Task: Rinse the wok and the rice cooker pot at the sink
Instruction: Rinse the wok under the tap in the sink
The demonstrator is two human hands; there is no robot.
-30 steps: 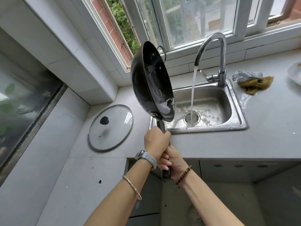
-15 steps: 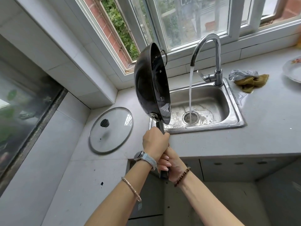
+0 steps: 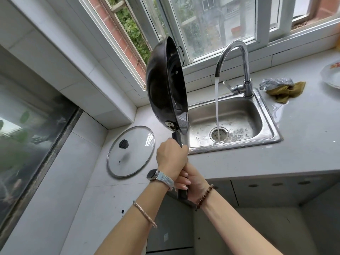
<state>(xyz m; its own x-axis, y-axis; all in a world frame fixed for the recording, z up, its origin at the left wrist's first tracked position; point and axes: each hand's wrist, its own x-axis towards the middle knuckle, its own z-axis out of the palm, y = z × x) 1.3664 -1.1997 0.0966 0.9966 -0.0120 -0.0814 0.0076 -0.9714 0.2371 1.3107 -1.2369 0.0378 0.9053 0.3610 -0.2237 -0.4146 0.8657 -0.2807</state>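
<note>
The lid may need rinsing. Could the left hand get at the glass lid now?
Probably not yet: the left hand grips the wok handle above the right hand. Once it lets go, nothing lies between it and the glass lid.

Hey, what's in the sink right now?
Only running water falling by the drain of the sink; no dishes visible. The wok hides its left end.

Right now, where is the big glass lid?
The glass lid lies flat on the counter, left of the sink in the head view, near the held-up wok.
</note>
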